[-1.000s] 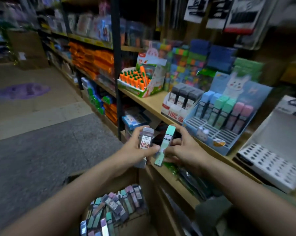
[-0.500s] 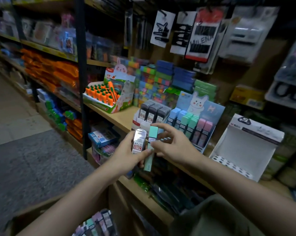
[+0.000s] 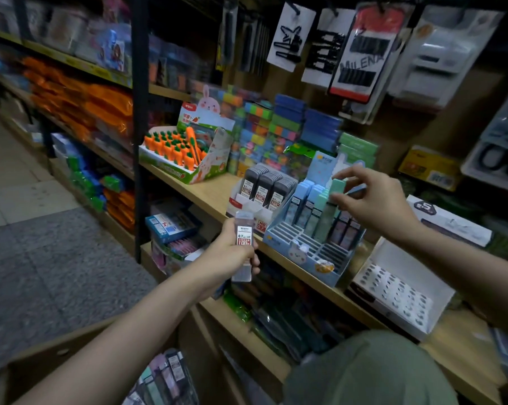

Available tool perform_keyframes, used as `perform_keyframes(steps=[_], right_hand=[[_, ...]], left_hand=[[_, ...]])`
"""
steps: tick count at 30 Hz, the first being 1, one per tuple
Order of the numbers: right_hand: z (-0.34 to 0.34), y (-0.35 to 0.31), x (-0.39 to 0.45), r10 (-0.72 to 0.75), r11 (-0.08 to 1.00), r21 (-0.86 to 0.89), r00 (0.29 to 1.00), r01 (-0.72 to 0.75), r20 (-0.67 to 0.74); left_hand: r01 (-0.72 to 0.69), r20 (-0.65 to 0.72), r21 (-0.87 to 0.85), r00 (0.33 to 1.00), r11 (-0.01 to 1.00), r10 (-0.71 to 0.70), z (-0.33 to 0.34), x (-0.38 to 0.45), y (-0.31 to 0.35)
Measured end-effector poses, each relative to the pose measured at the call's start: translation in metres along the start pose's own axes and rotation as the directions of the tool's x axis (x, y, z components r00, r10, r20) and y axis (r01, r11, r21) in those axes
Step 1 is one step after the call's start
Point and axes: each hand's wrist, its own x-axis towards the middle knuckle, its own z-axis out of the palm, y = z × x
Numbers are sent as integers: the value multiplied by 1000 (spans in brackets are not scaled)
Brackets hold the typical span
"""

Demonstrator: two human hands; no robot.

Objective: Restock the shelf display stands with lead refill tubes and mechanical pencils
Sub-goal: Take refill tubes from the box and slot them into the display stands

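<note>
My left hand (image 3: 229,252) grips a clear grey lead refill tube (image 3: 243,244) with a red and white 0.7 label, upright, just in front of the shelf edge. My right hand (image 3: 372,200) pinches the top of a mint green refill tube (image 3: 333,206) that stands over the slotted blue bunny display stand (image 3: 302,247), among blue, green and pink tubes at its back. To the left of that stand is a white and red stand (image 3: 246,204) holding three rows of dark refill tubes.
A cardboard box (image 3: 162,378) with several loose refill tubes sits low at the bottom centre. A white display stand with empty holes (image 3: 399,290) is on the shelf at the right. A carrot-pen display (image 3: 182,153) stands at the left. The wooden shelf edge (image 3: 206,197) runs diagonally.
My right hand has carried the mint green tube away from my left hand, up and right to the blue stand. My left hand stays low with the grey tube. The view has swung right.
</note>
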Motion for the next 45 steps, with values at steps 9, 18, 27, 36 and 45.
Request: perform_keyframes(steps=[9,18,27,36,45], right_hand=[[41,16,-2,-43,998,-57,998,39,-54],[54,16,1,-33,995,-99,999,28,-43],[65,23,-1,-80,965,-258,993,56,-86],[57,6,-24,-164,973,-180,983,147,-80],[88,-68,-12,-77,967,253,959,6,272]], left_hand=[[16,40,51,999,999,-18,-8,-5,-7],[11,-6,-31,1000,999,-11,-16,-7,-12],[-36,27,-43,999,998,37,-8,-8,-12],[-63,-19,6,998,998,63,-13,-8,-9],[-55,-1,-27,998,998,55,-14,-7,4]])
